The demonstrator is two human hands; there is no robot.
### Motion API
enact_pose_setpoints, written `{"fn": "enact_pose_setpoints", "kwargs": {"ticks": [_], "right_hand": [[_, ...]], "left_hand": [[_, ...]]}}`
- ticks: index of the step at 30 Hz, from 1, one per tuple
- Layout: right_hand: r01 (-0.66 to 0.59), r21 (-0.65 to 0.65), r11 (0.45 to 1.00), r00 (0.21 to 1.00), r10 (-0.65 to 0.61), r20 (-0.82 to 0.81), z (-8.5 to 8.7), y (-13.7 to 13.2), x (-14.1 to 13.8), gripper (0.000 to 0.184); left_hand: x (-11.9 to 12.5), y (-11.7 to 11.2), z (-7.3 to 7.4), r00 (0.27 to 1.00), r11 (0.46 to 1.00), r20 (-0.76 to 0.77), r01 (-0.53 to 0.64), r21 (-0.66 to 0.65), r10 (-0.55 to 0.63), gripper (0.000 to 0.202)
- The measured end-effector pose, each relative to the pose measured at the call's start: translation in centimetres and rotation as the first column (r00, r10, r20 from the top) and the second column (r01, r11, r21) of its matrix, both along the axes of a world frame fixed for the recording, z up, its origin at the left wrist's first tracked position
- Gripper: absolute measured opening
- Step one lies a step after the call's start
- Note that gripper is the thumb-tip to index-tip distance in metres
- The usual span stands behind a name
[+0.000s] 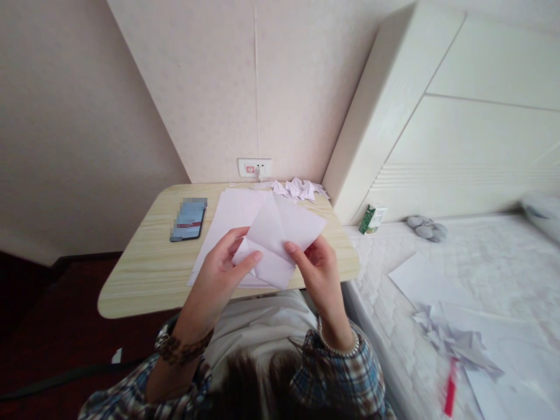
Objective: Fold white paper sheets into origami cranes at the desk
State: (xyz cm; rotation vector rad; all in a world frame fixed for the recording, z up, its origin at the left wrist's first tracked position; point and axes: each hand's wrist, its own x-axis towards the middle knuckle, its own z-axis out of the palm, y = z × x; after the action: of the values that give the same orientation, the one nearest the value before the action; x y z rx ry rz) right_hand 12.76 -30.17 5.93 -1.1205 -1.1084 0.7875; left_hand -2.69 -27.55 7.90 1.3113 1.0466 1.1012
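Note:
A white sheet of paper (280,233) with crossing creases is held up over the near side of the table. My left hand (227,259) grips its left corner, thumb on top and fingers underneath. On the right side my right hand (317,259) pinches the same paper, its thumb pressing near the middle and its fingers hidden behind. Beneath it lies a stack of white sheets (221,224), partly covered by the paper and my left hand.
Folded paper pieces (297,188) sit at the table's back edge, below a wall socket (254,168). A phone (189,220) lies on the wooden table (135,274). On the mattress (376,274) at right are a green-and-white carton (373,220), a grey object (426,227), crumpled paper (459,341) and something red (450,388).

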Motion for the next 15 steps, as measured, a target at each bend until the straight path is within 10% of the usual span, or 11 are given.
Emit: {"fn": "enact_pose_setpoints", "kwargs": {"ticks": [15], "right_hand": [[0.010,0.013,1.000,0.993,-0.009,-0.117,0.52,0.04,-0.23,0.023]], "left_hand": [[-0.13,-0.51,0.60,0.992,0.985,-0.085,0.105,0.136,-0.094,0.058]]}}
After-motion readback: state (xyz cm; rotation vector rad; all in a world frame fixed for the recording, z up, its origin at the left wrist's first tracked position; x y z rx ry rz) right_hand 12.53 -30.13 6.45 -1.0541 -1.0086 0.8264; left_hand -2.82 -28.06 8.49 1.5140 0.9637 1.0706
